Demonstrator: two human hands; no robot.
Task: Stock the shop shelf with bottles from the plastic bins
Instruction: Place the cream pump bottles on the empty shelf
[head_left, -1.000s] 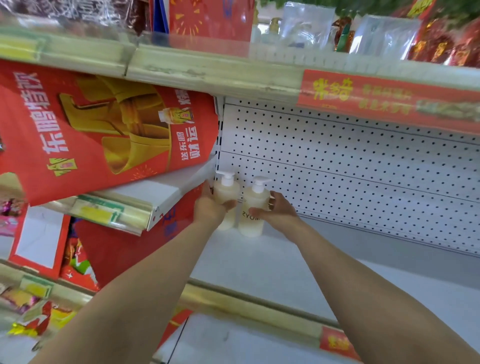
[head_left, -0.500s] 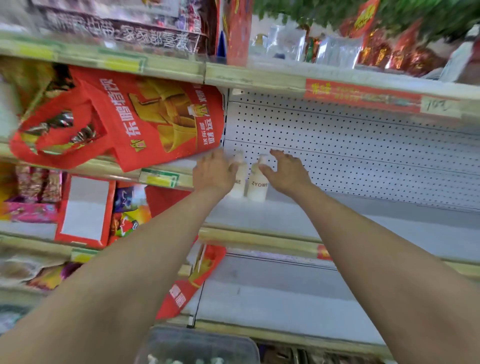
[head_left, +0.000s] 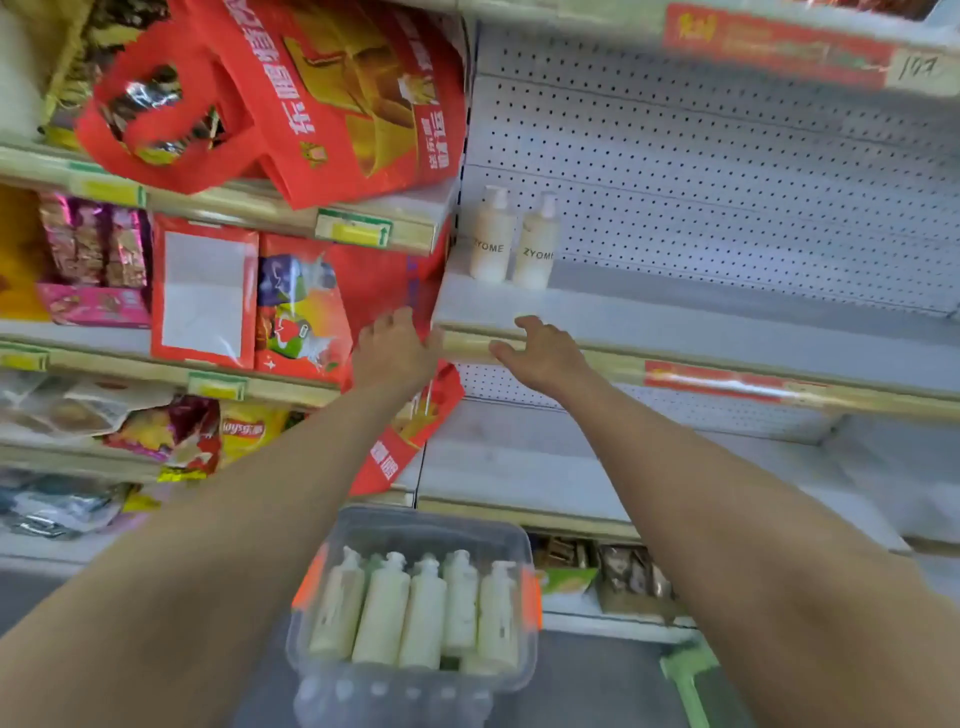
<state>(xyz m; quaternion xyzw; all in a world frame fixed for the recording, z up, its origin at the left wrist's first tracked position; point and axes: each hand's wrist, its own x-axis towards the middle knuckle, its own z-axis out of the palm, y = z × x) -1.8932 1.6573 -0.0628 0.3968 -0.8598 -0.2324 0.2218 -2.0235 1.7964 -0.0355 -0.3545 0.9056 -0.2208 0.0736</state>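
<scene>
Two cream pump bottles marked ZYOME stand side by side at the back left of the white shelf (head_left: 675, 322): the left bottle (head_left: 488, 236) and the right bottle (head_left: 536, 244). My left hand (head_left: 395, 348) and my right hand (head_left: 540, 353) hover empty in front of the shelf's front edge, fingers relaxed, apart from the bottles. Below, between my forearms, a clear plastic bin (head_left: 415, 525) holds several more cream pump bottles (head_left: 415, 608) lying in a row.
A red gift bag (head_left: 337, 104) leans on the neighbouring shelf to the left and overhangs its edge. Snack packets and red boxes (head_left: 202, 296) fill the left shelves. White pegboard (head_left: 727, 182) backs the shelf, with bare shelf space to the bottles' right. A lower white shelf (head_left: 519, 467) sits beneath.
Both hands let go of the two bottles, which now stand on the shelf, and drew back to the front edge. The view tilted down, revealing the bin of bottles.
</scene>
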